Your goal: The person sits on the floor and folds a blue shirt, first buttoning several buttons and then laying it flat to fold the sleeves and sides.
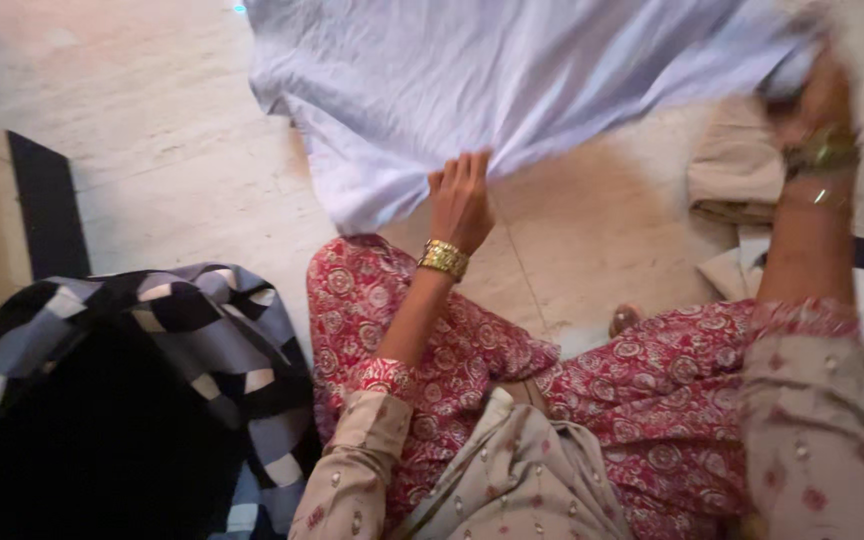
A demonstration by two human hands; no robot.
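Observation:
A pale lilac cloth [512, 70] is spread over the light floor ahead of me. My left hand [459, 200], with a gold bangle at the wrist, pinches the cloth's near edge in its fingertips. My right hand [820, 95], also wearing bangles, is blurred at the upper right and grips the cloth's right corner. My knees in red patterned trousers [642, 390] lie below, as I sit on the floor.
A black, grey and white checked garment [192, 340] is heaped at the lower left. Folded beige cloths [732, 170] lie on the floor at the right. A tan box with a dark strip [12, 210] stands at the left edge.

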